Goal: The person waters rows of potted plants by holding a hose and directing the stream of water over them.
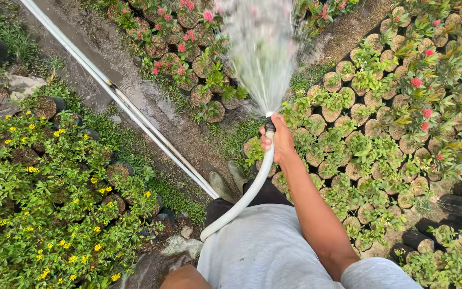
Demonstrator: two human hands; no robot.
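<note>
Right hand's grip (278, 140) wraps the white flexible plastic hose (244, 198), thumb over its nozzle fanning water (260, 53) ahead; left hand unseen.

The right hand (280, 140) has open air toward twelve o'clock, filled only by water spray (260, 51). Potted plants (380, 128) crowd three o'clock; yellow-flowered shrubs (44, 203) block nine. White pipes (135, 115) cross the bare path (188, 139) at ten.
</note>
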